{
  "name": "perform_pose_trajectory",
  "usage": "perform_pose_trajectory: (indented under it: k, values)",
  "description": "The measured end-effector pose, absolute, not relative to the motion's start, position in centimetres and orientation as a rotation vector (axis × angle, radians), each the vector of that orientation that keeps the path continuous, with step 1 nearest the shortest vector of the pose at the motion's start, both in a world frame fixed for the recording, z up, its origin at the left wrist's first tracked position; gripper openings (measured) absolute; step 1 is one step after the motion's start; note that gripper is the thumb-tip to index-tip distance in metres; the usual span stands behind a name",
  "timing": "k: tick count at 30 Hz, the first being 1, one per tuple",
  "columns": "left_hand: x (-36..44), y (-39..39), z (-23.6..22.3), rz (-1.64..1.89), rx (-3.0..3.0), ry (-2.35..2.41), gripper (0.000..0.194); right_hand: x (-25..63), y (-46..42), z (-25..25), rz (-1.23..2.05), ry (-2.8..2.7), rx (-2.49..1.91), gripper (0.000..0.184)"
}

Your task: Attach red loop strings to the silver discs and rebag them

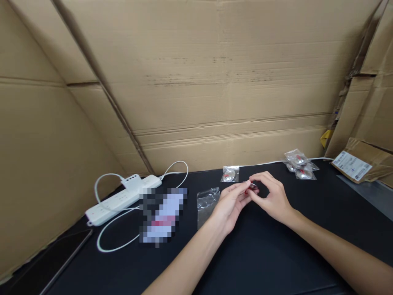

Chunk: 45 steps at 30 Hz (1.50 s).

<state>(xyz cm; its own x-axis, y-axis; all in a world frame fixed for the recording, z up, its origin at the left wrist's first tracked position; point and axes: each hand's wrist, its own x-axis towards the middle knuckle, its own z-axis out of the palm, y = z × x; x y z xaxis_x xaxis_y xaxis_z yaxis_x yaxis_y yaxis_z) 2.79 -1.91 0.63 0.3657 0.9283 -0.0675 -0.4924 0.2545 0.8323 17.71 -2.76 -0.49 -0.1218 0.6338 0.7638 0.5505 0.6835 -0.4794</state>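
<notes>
My left hand [235,201] and my right hand [270,194] meet above the black tabletop, fingertips pinched on a small shiny item with red on it [253,185]. The fingers cover much of it, so its exact kind is hidden. An opened-out clear plastic bag [207,203] lies flat beside my left wrist. Just beyond the hands is a clear packet [229,174] with a round silvery piece bearing a red mark. Farther right, several similar packets [301,164] lie in an overlapping pile.
A white power strip [123,199] with looping white cables lies at left, near a pixelated patch [164,217]. A dark flat device [50,262] lies at the lower left. At right sits a cardboard package with a label [353,166]. Cardboard walls [215,82] enclose the table.
</notes>
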Motion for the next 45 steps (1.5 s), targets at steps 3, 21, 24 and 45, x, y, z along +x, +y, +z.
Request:
perform_pose_trajectory:
  k: [3,21,24,45]
  values:
    - [2.8,-1.9,0.8,1.057,0.822,0.626,0.018,17.7,-2.8,-0.4,0.084,-1.782,-0.958,0.023]
    - [2.7,-1.0,0.4,0.969,0.627,0.775,0.017,17.9,-2.3,-1.1,-0.165,-1.987,-1.126,0.011]
    - [2.6,-0.9,0.5,0.965,0.617,0.796,0.019,18.0,-2.2,-1.0,-0.196,-2.032,-1.166,0.008]
    - [-2.6,0.9,3.0,0.96,2.212,1.944,0.026,19.2,-0.9,-2.6,0.373,-1.813,-1.296,0.015]
